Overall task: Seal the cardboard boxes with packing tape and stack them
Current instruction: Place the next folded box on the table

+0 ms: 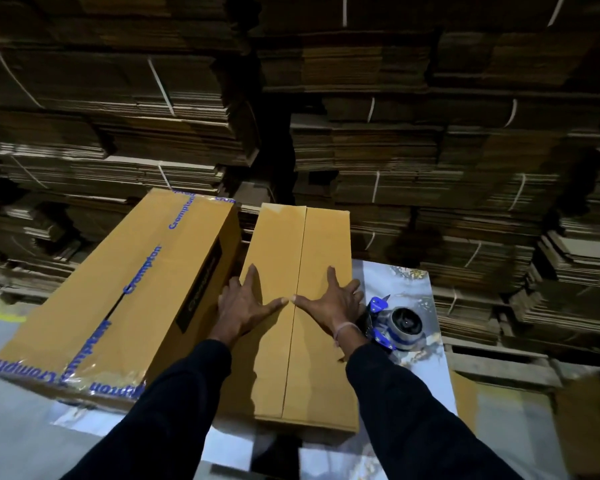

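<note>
Two long cardboard boxes lie side by side on a bench point(426, 344) with a shiny, patterned top. The untaped box point(302, 341) sits in the middle, its long side running away from the person, its two top flaps folded shut so that they meet in a seam down the centre. No tape shows on that seam.

The left hand point(245, 304) lies flat on the left flap, fingers spread and straight, thumb stretched toward the seam. The right hand point(333, 303) lies flat on the right flap in the same way, fingers fanned out, thumb pointing inward. The two thumb tips almost meet at the seam. Neither grip curls round anything; both simply press down on the flaps. Dark sleeves cover both forearms, and a thin band circles the right wrist.

Just to the left, touching or nearly touching the untaped box, lies the taped box point(118, 299), turned at an angle. Clear tape printed with blue lettering runs along its top seam and across its near end.

A tape dispenser point(394, 322) with blue parts and a roll rests on the bench just right of the right wrist.

Behind the bench rise tall stacks of flattened cardboard point(430, 150), bundled with pale straps.
</note>
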The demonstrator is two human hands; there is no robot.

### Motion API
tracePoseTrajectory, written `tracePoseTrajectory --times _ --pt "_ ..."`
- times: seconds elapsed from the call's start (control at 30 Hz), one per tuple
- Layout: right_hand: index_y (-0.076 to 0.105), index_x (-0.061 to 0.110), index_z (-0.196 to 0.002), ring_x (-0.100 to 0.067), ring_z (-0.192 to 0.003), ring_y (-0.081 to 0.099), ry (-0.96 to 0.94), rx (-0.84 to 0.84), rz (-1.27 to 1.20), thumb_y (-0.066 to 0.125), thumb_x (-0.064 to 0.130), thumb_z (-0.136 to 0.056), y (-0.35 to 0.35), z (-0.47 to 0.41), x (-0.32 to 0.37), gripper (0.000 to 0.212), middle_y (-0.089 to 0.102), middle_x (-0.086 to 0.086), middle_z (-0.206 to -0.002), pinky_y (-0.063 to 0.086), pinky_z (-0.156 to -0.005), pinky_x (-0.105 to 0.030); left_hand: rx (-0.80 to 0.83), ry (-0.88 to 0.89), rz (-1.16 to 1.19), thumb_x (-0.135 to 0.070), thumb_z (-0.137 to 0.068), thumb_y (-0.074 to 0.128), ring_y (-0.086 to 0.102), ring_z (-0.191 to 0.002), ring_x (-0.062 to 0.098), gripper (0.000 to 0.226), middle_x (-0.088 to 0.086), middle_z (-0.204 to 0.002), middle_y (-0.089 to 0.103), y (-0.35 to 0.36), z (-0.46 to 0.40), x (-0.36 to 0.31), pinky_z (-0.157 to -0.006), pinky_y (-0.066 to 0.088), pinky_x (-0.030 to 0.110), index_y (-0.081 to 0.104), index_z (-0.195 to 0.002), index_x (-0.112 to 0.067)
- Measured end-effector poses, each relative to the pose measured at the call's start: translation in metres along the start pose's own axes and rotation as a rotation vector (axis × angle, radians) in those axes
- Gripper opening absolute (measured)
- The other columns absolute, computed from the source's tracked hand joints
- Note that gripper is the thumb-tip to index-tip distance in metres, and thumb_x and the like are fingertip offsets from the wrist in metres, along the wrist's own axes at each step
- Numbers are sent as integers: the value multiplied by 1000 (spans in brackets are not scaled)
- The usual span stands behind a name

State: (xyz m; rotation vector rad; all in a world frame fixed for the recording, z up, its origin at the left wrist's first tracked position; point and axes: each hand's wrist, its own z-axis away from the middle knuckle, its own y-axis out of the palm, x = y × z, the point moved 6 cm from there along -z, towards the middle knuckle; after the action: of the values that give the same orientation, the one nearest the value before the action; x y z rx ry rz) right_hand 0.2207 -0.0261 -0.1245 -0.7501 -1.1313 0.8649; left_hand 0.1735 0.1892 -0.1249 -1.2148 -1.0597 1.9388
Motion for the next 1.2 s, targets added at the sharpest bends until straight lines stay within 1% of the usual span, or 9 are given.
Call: tracePoseTrajectory --times 0.33,0.47,0.6,0.67,0.73,0.87,1.0,1.07,1.2 --pt "9 48 -159 -43 -139 30 20 22 21 69 92 -58 4 -32 10 126 18 -13 -153 45 -102 -59 67 61 -41 -94 -71 55 28 -147 44 129 19 -163 16 -2 -46 -1 -119 29 57 -11 -164 -33" --pt "9 50 -160 -44 -144 26 17 50 1 67 93 -59 -1 -28 11 124 16 -11 -159 41 -107 -61 27 126 -92 -100 -70 40 9 -155 45 128 17 -171 -8 -1 -47 -7 -122 21 61 -10 -165 -30" --pt "28 45 -159 -33 -142 42 12 20 -442 69 76 -79 -12 -16 -22 96 36 -6 -155 44 -111 -53 19 265 -149 -97 -78 33 -14 -157 42 112 4 -168 -31 1 -47 -12 -120 14 68 -2 -165 -35" --pt "56 23 -144 -35 -126 59 107 -186 -658 68 58 -89 -16 -9 -65 67 59 -13 -137 53 -98 -49 25 289 -157 -100 -76 30 -15 -156 43 114 2 -169 -30 1 -46 -10 -120 15 70 -3 -165 -37" --pt "66 9 -117 -41 -112 65 351 -368 -621 64 53 -85 -7 6 -118 54 68 -20 -116 51 -81 -40 -1 312 -186 -104 -72 26 -18 -156 42 120 3 -170 -26 1 -44 -11 -120 14 70 -4 -165 -34" --pt "58 12 -131 -39 -121 59 807 -82 -450 71 70 -61 67 21 -199 91 59 -18 -131 51 -93 -41 -27 335 -242 -109 -65 20 -24 -156 37 137 8 -172 -21 2 -42 -24 -123 8 65 -3 -166 -21" --pt "68 18 -121 -35 -107 68 706 53 -485 68 68 -69 106 0 -214 72 69 -15 -122 52 -79 -38 6 306 -279 -109 -64 24 -25 -153 45 129 7 -172 -21 5 -48 -34 -119 17 71 -5 -165 -34" --pt "71 10 -108 -33 -104 70 688 99 -581 67 52 -74 123 -20 -225 55 73 -14 -115 56 -83 -40 1 314 -307 -108 -67 20 -26 -152 47 120 6 -171 -21 7 -50 -36 -116 22 73 -7 -163 -41" --pt "75 4 -104 -29 -98 73 709 121 -938 78 51 -69 154 -52 -257 59 77 -13 -108 60 -94 -47 -63 341 -365 -102 -76 13 -21 -153 49 104 9 -172 -17 12 -52 -32 -110 31 72 -10 -161 -47"
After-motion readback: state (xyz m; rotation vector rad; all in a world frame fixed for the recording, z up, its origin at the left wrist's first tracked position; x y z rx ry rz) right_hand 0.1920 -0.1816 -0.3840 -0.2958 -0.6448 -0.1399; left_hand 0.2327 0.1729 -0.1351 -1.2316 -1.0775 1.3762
